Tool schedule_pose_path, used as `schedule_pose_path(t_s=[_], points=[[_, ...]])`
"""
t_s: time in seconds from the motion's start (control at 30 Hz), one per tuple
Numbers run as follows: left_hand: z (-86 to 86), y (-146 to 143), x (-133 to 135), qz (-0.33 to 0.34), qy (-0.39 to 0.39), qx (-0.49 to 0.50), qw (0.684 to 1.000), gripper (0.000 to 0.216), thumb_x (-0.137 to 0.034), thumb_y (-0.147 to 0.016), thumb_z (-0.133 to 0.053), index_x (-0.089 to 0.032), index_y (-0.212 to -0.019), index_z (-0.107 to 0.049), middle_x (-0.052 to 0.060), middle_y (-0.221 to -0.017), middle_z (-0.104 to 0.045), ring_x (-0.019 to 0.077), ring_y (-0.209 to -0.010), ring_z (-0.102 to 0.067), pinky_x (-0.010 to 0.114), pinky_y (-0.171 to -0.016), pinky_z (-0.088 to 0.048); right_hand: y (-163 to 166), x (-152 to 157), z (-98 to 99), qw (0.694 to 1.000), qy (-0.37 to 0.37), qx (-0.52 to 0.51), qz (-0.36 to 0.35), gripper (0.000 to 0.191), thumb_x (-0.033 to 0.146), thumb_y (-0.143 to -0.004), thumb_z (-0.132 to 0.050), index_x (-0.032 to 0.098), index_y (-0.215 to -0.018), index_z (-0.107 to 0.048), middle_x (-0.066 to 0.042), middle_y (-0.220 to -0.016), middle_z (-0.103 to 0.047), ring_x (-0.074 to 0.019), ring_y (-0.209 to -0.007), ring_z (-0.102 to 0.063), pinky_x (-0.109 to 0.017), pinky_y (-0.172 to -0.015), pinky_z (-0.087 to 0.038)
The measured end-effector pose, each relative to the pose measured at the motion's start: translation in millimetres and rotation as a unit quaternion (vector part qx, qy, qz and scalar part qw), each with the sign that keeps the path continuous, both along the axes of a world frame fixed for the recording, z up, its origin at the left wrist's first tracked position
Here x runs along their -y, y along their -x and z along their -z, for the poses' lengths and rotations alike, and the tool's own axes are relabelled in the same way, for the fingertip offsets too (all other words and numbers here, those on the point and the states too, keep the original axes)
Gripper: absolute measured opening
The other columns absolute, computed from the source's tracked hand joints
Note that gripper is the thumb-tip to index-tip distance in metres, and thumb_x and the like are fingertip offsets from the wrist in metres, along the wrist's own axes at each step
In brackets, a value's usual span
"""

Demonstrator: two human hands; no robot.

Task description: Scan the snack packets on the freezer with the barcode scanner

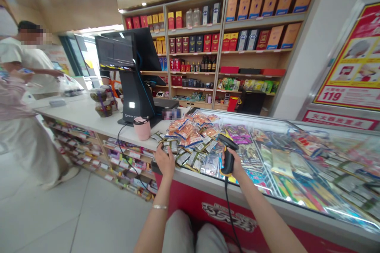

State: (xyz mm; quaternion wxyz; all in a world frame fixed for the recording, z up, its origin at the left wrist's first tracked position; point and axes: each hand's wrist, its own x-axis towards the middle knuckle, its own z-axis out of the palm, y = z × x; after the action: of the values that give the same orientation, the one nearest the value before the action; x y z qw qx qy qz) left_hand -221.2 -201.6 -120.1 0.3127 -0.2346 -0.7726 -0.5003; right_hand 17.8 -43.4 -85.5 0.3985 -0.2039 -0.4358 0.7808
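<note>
My right hand is closed round the handle of a black and yellow barcode scanner, whose head points left over a heap of small snack packets on the glass lid of a chest freezer. A black cable hangs from the scanner handle. My left hand reaches onto the near left edge of the heap, fingers bent on a dark and gold packet. A bracelet sits on that forearm.
A pink cup and a black checkout terminal with screen stand left of the packets on the white counter. Jars sit further left. Two people stand at far left. Shelves of boxes and bottles line the back wall.
</note>
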Motion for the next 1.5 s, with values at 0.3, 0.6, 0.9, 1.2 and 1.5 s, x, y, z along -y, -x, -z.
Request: schedule_pose_path(t_s=[0.3, 0.6, 0.9, 1.2, 1.5], points=[[-72.3, -83.2, -36.3, 0.139, -0.052, -0.156, 0.976, 0.044, -0.035, -0.092, -0.042, -0.013, -0.129, -0.037, 0.020, -0.130, -0.047, 0.0270, -0.131, -0.036, 0.055, -0.112, -0.019, -64.6, 2.3, -19.1, 0.994, -0.037, -0.082, 0.058, 0.029, 0.045, -0.067, -0.067, 0.021, -0.079, -0.058, 0.004, -0.051, -0.054, -0.0108, -0.039, -0.050, -0.021, -0.036, -0.043], [-97.6, -223.5, -149.0, 0.355, -0.015, -0.192, 0.915, 0.043, -0.029, -0.086, -0.049, -0.016, -0.126, -0.039, 0.014, -0.121, -0.054, 0.0261, -0.120, -0.045, 0.052, -0.107, -0.032, -243.9, -51.2, -103.0, 0.952, -0.122, -0.014, 0.281, 0.030, 0.043, -0.056, -0.070, 0.023, -0.074, -0.058, 0.001, -0.053, -0.050, -0.0144, -0.041, -0.047, -0.027, -0.036, -0.043], [-53.9, -333.3, -275.0, 0.528, 0.151, -0.082, 0.832, 0.040, -0.029, -0.087, -0.046, -0.017, -0.125, -0.044, 0.015, -0.127, -0.052, 0.0249, -0.122, -0.047, 0.043, -0.104, -0.038, -336.1, -93.1, -49.5, 0.936, -0.045, 0.035, 0.347, 0.026, 0.040, -0.057, -0.072, 0.024, -0.073, -0.059, 0.000, -0.050, -0.053, -0.0143, -0.036, -0.048, -0.027, -0.032, -0.039], [-24.9, -389.4, -320.6, 0.572, 0.227, -0.060, 0.786, 0.045, -0.039, -0.092, -0.042, -0.014, -0.129, -0.041, 0.016, -0.126, -0.053, 0.0248, -0.119, -0.050, 0.039, -0.101, -0.039, -361.0, -109.9, -5.6, 0.929, -0.009, -0.058, 0.366, 0.029, 0.045, -0.064, -0.070, 0.021, -0.074, -0.058, 0.004, -0.051, -0.053, -0.0108, -0.039, -0.049, -0.022, -0.034, -0.042], [-22.3, -447.7, -323.2, 0.590, 0.305, -0.097, 0.742, 0.046, -0.058, -0.083, -0.050, -0.015, -0.087, -0.066, 0.014, -0.103, -0.059, 0.0298, -0.113, -0.045, 0.046, -0.101, -0.032, -360.0, -111.3, -0.3, 0.913, 0.007, -0.050, 0.404, 0.030, 0.047, -0.066, -0.069, 0.021, -0.075, -0.055, 0.005, -0.050, -0.054, -0.0104, -0.038, -0.049, -0.021, -0.034, -0.041]])
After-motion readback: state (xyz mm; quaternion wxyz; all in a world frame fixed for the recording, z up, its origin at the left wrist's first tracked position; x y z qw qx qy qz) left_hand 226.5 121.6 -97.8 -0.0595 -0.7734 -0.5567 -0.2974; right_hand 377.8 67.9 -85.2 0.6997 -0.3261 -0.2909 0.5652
